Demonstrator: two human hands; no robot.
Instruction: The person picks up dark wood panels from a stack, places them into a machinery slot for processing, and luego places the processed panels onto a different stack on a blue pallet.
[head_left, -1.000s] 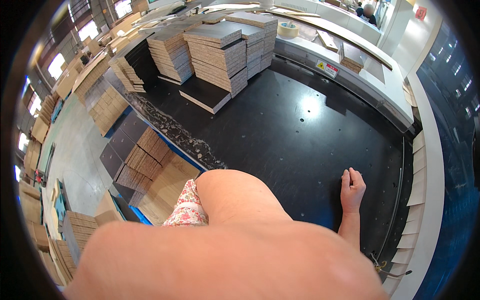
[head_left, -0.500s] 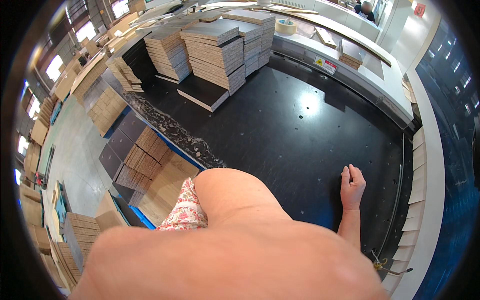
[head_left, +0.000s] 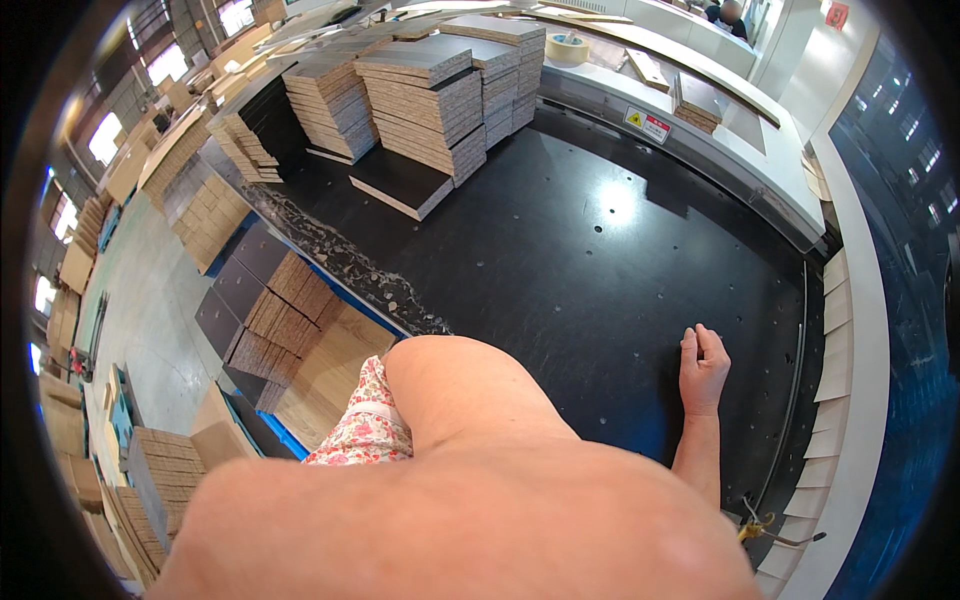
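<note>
My right hand is over the right part of the black tabletop, with its fingers curled and drawn together. Whatever they hold, if anything, does not show. My left hand is out of sight. Large, blurred bare skin fills the lower middle, and patterned floral cloth shows beside it. Beyond my hand, at the far left of the table, stand several stacks of dark-faced chipboard panels. One low panel lies at the front of these stacks.
A blue-edged pallet left of the table carries more cut boards. A roll of tape and small boards sit on the white machine beam. A thin bent metal rod is at lower right. Another person is far back.
The whole view has shifted very slightly. My right hand stays in about the same place over the table, with its fingers still drawn together.
</note>
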